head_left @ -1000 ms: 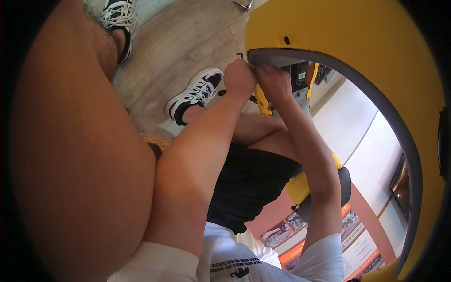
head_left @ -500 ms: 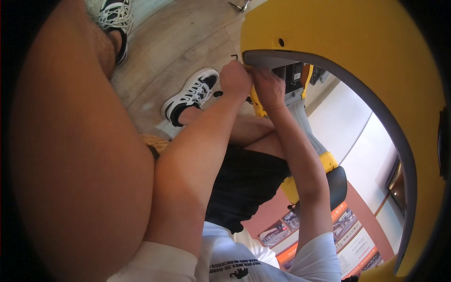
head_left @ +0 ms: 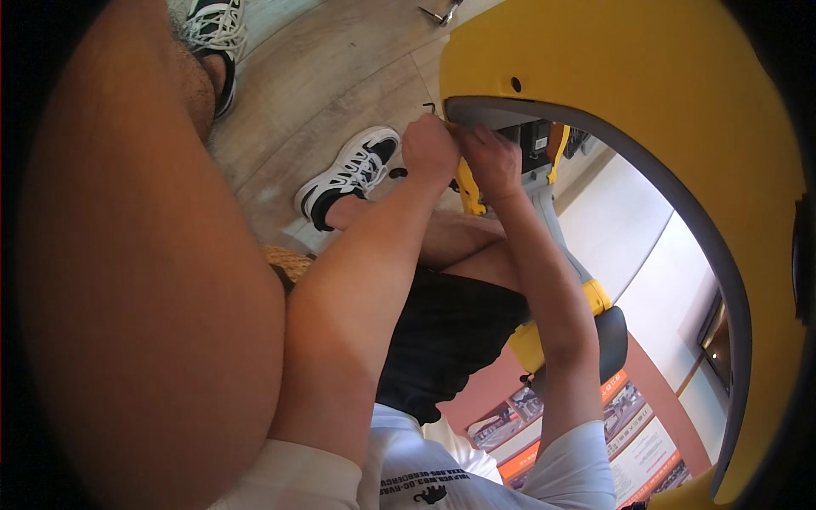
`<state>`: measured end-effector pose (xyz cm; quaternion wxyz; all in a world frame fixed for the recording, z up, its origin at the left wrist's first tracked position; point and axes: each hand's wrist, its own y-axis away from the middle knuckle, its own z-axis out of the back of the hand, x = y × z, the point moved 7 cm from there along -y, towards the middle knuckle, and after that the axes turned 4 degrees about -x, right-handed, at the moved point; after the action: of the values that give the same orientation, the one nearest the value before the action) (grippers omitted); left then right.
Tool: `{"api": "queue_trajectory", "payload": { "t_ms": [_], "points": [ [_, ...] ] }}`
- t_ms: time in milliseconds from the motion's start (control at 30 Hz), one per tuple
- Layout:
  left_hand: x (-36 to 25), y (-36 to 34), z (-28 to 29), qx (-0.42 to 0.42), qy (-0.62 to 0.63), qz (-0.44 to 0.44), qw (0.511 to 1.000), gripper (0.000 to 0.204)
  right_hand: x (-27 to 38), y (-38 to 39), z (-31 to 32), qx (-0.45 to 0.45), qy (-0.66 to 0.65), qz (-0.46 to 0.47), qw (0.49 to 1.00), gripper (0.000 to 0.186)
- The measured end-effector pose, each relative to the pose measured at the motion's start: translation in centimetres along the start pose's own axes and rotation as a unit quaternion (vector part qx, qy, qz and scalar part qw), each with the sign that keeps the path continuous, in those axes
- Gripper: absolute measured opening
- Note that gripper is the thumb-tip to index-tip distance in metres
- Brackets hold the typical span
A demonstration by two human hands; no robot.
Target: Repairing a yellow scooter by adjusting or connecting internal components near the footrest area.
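Note:
My left hand [head_left: 431, 150] is closed in a fist at the lower corner of a large yellow shell [head_left: 595, 59]. The short bent end of a black hex key [head_left: 429, 108] sticks out just above that fist; the rest of it is hidden. Close against it, my right hand [head_left: 493, 161] has its fingers bent in at the shell's grey inner rim [head_left: 510, 109]. Its fingertips are covered, so I cannot make out what they pinch. Behind the hands is a machine part with a black block [head_left: 535, 140] and yellow edges.
On the wooden floor [head_left: 340, 76] lies a metal tool [head_left: 442, 14] near the shell. My bent left leg [head_left: 153, 255] fills the left side. A black-and-white shoe [head_left: 350, 174] rests beside my left hand. A printed poster [head_left: 637, 450] stands at lower right.
The view has shifted slightly, so everything sits a little lower and to the right. Both hands keep their place at the shell's corner, and the hex key's end shows at nearly the same angle.

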<state>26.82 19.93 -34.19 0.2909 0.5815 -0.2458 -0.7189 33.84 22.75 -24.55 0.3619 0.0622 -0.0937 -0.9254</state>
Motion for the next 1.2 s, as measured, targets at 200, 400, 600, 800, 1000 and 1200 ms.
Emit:
{"api": "queue_trajectory", "payload": {
  "t_ms": [200,400,600,800,1000,1200],
  "points": [
    [0.1,-0.4,-0.5,0.015,0.014,0.002,1.000,0.023,-0.6,-0.2,-0.3,0.027,0.004,0.047,0.999,0.012],
    [-0.1,-0.2,-0.1,0.014,0.013,-0.010,1.000,0.021,-1.1,0.5,-0.7,0.000,-0.013,-0.012,1.000,0.006],
    [-0.2,-1.1,0.0,0.007,0.009,-0.106,0.994,0.022,-1.6,1.3,-1.0,-0.041,0.004,-0.057,0.997,0.006],
    [0.0,-0.1,0.4,0.026,0.052,0.014,0.998,0.019,-1.2,1.8,-0.8,-0.117,-0.051,-0.176,0.976,0.011],
    [0.0,3.9,2.3,-0.119,0.145,-0.033,0.982,0.020,-1.0,1.8,-0.3,-0.104,-0.057,-0.167,0.979,0.011],
    [-1.0,3.8,1.4,-0.062,0.103,-0.103,0.987,0.023,-0.9,2.0,-1.0,-0.108,-0.073,-0.170,0.977,0.009]
  ]
}}
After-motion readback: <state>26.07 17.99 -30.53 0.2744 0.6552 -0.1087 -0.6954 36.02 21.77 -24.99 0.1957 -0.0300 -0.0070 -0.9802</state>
